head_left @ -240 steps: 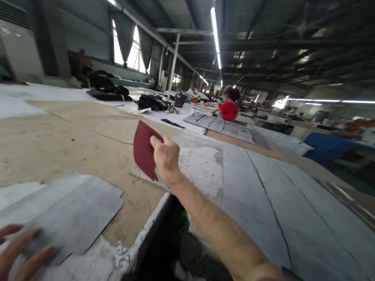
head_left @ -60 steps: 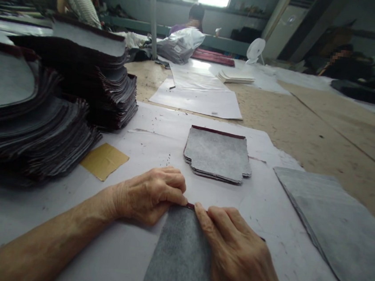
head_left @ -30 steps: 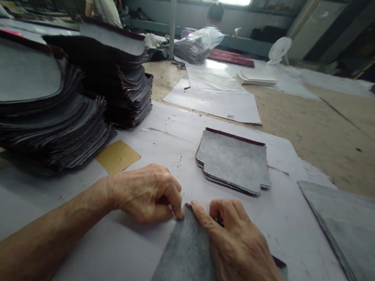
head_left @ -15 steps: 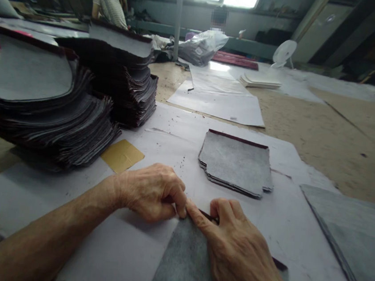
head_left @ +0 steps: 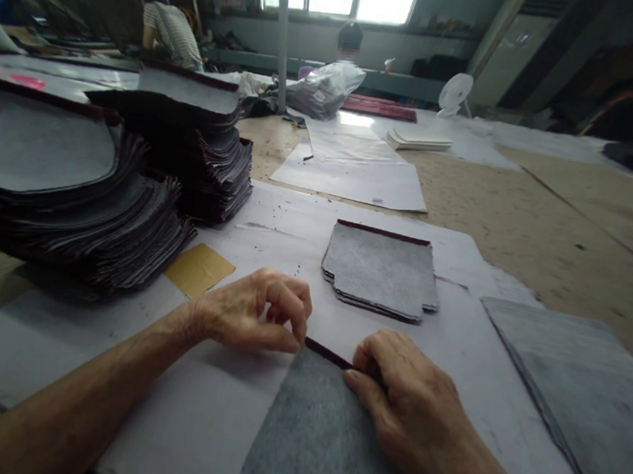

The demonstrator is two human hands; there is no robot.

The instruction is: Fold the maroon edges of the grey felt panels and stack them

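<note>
A grey backed fabric piece point(head_left: 319, 426) lies before me, its far edge folded over as a narrow dark maroon strip. My left hand point(head_left: 260, 310) is closed, thumb and forefinger pinched at the left end of that strip. Farther right along the fold is my right hand point(head_left: 407, 397), closed with curled fingers and the thumb pressed on the strip. It covers part of the edge. Just beyond the hands, a small stack of notched grey pieces point(head_left: 378, 270) rests on white paper point(head_left: 209, 399), with a maroon strip along its far side.
Two tall, curling stacks of dark-edged pieces, a near one point(head_left: 68, 233) and a farther one point(head_left: 217, 159), stand at left. A yellow square point(head_left: 200, 268) lies beside them. Larger grey sheets point(head_left: 578, 385) are at right. Beyond are a pole point(head_left: 283, 45), a plastic bag point(head_left: 326, 87) and people.
My right forefinger has drawn back from the corner, and the right hand now grips farther along the fold. More of the maroon strip shows between the hands. The view has tilted slightly up.
</note>
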